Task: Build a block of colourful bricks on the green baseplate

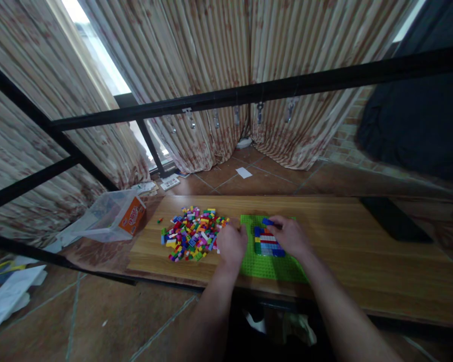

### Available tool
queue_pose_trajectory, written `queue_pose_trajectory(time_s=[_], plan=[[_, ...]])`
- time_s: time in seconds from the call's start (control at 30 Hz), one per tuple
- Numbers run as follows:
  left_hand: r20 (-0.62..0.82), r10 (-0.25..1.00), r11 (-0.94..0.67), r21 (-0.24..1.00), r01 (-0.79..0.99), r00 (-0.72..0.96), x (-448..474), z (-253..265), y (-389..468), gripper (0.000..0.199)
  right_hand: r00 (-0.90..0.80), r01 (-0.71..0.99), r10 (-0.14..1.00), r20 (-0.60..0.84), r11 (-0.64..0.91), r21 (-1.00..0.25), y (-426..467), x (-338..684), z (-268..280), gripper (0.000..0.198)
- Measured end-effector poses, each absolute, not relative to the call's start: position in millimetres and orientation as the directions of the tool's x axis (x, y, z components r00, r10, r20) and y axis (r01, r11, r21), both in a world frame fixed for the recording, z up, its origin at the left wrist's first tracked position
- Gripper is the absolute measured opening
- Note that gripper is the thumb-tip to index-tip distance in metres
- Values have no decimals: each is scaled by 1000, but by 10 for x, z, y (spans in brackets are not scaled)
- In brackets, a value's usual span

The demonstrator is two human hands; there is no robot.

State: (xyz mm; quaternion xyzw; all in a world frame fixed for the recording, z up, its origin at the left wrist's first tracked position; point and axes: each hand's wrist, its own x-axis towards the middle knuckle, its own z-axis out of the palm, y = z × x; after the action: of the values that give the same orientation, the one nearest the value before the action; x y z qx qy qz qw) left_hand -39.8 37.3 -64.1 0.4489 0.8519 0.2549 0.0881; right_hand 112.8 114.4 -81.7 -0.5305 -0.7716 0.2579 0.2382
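My right hand [289, 235] pinches a blue toy brick [267, 221] over the upper part of the green studded baseplate [274, 271]. Just below it, a block of bricks [269, 245] in blue, red, white, yellow and light blue rows is set on the plate, partly covered by my fingers. My left hand [232, 245] is closed between the plate's left edge and the brick pile [196, 235]; whatever its curled fingers hold is hidden. Mixed colours of small bricks make up that loose pile.
The bricks and plate lie on a low wooden table [362, 261]. Left of it stands a clear plastic bin [109, 213] with an orange label. A dark flat object [392, 218] rests at the table's right. A black metal bar [219, 100] crosses beyond the table, before curtains [196, 55].
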Motion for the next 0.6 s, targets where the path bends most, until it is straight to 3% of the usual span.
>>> queue_pose_trajectory(time_s=[0.13,0.23,0.43,0.6], plan=[[128,770,516,452,728,-625,-1048,-451,426,37,-460,604,867,193,465,-648,965,867,-762,23],[86,809,539,284,793,-581,-1521,-398,551,44,-578,562,787,217,577,-593,792,645,-718,21],[-27,869,488,215,846,-494,-1821,-462,858,48,-725,557,675,142,694,-456,595,384,-677,16],[-59,893,449,170,877,-446,-1740,-572,1008,46,-736,604,675,52,690,-400,615,323,-701,15]])
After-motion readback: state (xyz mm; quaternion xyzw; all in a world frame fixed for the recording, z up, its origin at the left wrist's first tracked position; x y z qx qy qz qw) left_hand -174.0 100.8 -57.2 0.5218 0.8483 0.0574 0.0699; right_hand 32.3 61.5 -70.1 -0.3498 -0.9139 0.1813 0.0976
